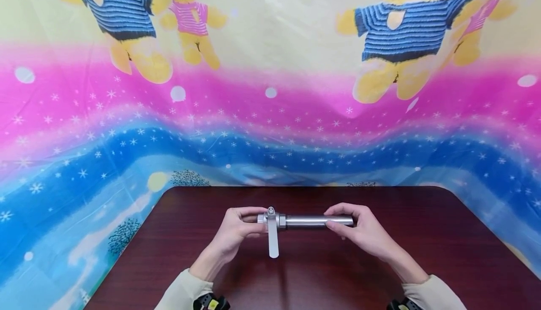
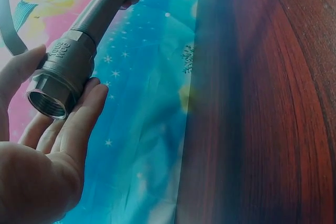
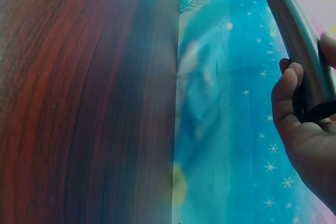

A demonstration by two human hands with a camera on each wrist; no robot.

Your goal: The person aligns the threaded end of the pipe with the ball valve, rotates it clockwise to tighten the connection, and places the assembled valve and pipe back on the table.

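A steel ball valve point(image 1: 282, 221) and a straight metal pipe point(image 1: 306, 221) are joined end to end, lying level across the head view above the table. My left hand point(image 1: 232, 232) grips the valve by its left end, thumb on one side and fingers on the other. Toward me points the valve's flat lever handle point(image 1: 274, 244). In the left wrist view the valve body point(image 2: 67, 59) shows raised lettering and an open threaded end point(image 2: 48, 103). Around the pipe's right end, my right hand point(image 1: 365, 230) pinches with thumb and fingers; the pipe's end opening point(image 3: 321, 112) faces the right palm.
Below the hands is a dark red-brown wood-grain table point(image 1: 338, 277) with rounded far corners. A printed cloth point(image 1: 270, 131) with bears and snowflakes hangs behind and along the sides. Straps with black devices point(image 1: 211, 302) sit on both wrists.
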